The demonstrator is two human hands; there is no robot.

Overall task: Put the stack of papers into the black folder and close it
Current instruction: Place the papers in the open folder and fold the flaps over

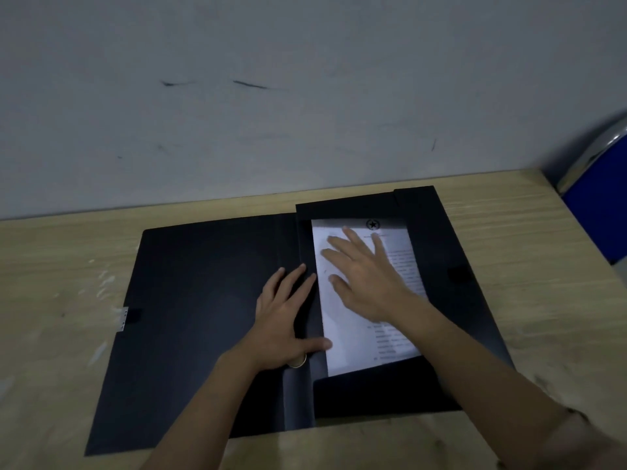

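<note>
The black folder (203, 300) lies open and flat on the wooden table, its cover spread to the left. The stack of white printed papers (353, 334) sits inside the folder's right half, framed by the black inner flaps. My right hand (366, 276) rests flat on the papers with its fingers spread, holding nothing. My left hand (288, 317) lies palm down on the folder's spine beside the papers' left edge, fingers apart, with the thumb touching the inner flap. A ring shows near the left hand's heel.
The light wooden table (543, 283) meets a grey scuffed wall (271, 113) just behind the folder. A blue chair with a metal frame (597, 205) stands past the table's right corner. A small white tab (124, 318) sticks out at the cover's left edge.
</note>
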